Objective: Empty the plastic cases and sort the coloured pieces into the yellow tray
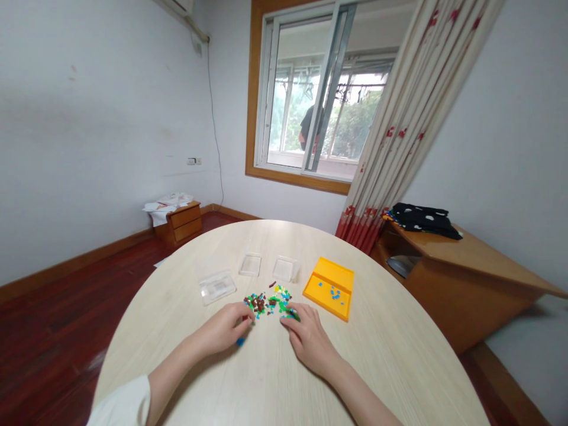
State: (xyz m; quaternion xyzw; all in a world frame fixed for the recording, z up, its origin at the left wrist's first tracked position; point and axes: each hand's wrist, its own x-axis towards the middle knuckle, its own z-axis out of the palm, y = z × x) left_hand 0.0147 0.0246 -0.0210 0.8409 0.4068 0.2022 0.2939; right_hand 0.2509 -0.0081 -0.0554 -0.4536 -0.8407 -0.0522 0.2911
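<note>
A round, pale wooden table (390,355) is seen from above, with both forearms reaching in from the lower edge of the view. The left hand (224,329) is laid on the table top at the near left edge of a heap of small coloured pieces (267,300); its fingers are curled under, and the fingertips are pressed against the nearest brown and green pieces. A small blue piece (240,342) is seen just below the curled fingers, touching or nearly touching them; whether it is pinched or merely lying there cannot be told. The right hand (308,334) is laid flat, palm down, with its fingers bent at the near right edge of the heap, the fingertips on green and blue pieces. Nothing can be seen to be held in it, though the fingertips hide what is beneath them.

The pieces are too small for their shapes to be made out. Just right of the heap an orange tray (319,294) is placed, with a few blue pieces in it. Beyond the heap three clear plastic boxes (217,287) are set in a row; their outlines are faint against the table. The table's near edge is cut off by the frame.
</note>
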